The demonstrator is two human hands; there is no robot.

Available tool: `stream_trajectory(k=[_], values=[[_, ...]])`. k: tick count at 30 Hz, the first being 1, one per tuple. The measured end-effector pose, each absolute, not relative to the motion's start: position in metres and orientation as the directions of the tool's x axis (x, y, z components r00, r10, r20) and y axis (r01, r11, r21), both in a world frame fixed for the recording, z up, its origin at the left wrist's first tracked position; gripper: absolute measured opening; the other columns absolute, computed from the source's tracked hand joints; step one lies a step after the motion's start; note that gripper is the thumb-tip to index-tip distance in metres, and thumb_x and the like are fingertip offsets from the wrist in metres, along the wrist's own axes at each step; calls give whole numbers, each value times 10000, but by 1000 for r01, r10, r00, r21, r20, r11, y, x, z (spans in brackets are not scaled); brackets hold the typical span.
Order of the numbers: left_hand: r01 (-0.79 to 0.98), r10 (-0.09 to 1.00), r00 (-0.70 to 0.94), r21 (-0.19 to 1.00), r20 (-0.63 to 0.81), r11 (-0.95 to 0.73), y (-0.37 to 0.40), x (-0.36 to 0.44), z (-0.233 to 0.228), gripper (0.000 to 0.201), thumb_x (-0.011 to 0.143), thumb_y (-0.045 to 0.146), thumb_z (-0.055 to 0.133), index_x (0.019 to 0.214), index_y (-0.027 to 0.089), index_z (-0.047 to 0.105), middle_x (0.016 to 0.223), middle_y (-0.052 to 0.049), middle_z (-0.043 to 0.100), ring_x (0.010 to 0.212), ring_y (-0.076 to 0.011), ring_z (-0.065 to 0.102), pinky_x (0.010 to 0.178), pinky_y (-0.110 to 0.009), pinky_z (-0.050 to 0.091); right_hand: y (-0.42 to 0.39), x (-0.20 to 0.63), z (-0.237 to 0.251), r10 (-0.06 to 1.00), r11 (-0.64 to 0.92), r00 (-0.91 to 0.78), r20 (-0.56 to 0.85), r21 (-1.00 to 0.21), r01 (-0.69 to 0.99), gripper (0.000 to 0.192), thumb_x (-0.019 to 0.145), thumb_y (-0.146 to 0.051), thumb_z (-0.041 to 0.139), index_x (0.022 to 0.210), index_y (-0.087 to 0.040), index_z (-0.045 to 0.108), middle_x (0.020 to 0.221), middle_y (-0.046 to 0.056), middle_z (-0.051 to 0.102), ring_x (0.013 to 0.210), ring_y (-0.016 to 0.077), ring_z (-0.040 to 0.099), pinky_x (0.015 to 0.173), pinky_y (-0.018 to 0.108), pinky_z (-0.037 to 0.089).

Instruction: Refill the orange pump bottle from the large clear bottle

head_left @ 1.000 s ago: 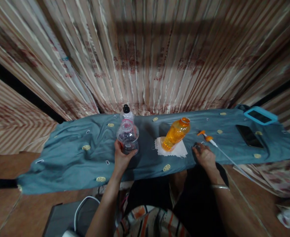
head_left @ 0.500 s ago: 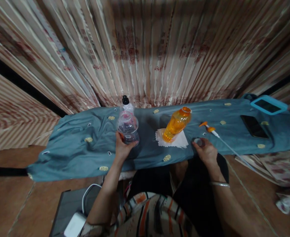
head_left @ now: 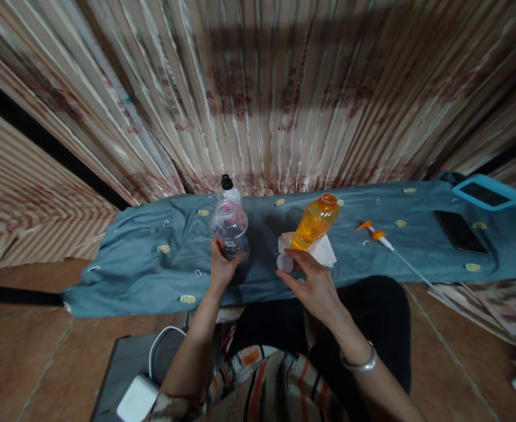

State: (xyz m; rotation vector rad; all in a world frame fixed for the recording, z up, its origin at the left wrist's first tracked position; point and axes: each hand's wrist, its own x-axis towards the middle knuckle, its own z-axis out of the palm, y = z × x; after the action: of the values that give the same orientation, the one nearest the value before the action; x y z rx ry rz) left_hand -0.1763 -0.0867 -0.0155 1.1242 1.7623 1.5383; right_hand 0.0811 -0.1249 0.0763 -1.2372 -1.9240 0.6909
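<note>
My left hand [head_left: 225, 266] is wrapped round the lower part of a clear plastic bottle [head_left: 229, 225] whose mouth is uncovered. Between the thumb and fingers of my right hand [head_left: 313, 280] is a small translucent bottle cap [head_left: 284, 262], held in front of a white cloth [head_left: 325, 251]. An uncapped orange bottle [head_left: 315, 221] stands on that cloth, just beyond my right fingers. Behind the clear bottle is another clear bottle with a black top [head_left: 226, 183], partly hidden. To the right lies an orange and white pump head [head_left: 376, 234] with a long tube.
A black phone [head_left: 460, 231] and a light-blue framed device [head_left: 487, 192] lie at the right of the cloth-covered table [head_left: 130, 258]. Striped curtains [head_left: 258, 88] hang behind it. A white charger [head_left: 137, 398] with a cable sits low at the left.
My right hand has moved left with the cap, from right of the orange bottle to in front of the white cloth. My left hand keeps its hold on the clear bottle.
</note>
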Motion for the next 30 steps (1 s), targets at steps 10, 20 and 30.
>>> stream_trajectory(k=[10, 20, 30], values=[[129, 863, -499, 992, 81, -19, -92, -169, -7, 840, 531, 336, 926, 1261, 217, 528, 1189, -67, 691, 1119, -280, 693, 1045, -439, 529, -21, 8, 171, 737, 672, -613, 284, -395, 626, 242, 980, -351, 713, 1131, -165, 678, 1155, 62, 691, 1077, 215, 674, 987, 467, 570], [35, 853, -515, 997, 83, -75, -94, -163, -7, 782, 532, 319, 921, 1213, 225, 549, 1142, -45, 697, 1071, -262, 699, 1033, -439, 544, -5, -8, 219, 587, 805, -777, 229, -265, 530, 217, 908, -247, 784, 1084, -163, 687, 1108, 39, 703, 1067, 214, 679, 989, 466, 567], [102, 864, -497, 994, 83, -37, -95, -165, -9, 771, 567, 312, 902, 1237, 218, 534, 1191, -64, 691, 1108, -273, 698, 1051, -458, 550, -35, 20, 208, 729, 614, -613, 303, -687, 390, 272, 861, -268, 788, 1091, -189, 667, 971, 21, 739, 861, 165, 714, 810, 323, 559]])
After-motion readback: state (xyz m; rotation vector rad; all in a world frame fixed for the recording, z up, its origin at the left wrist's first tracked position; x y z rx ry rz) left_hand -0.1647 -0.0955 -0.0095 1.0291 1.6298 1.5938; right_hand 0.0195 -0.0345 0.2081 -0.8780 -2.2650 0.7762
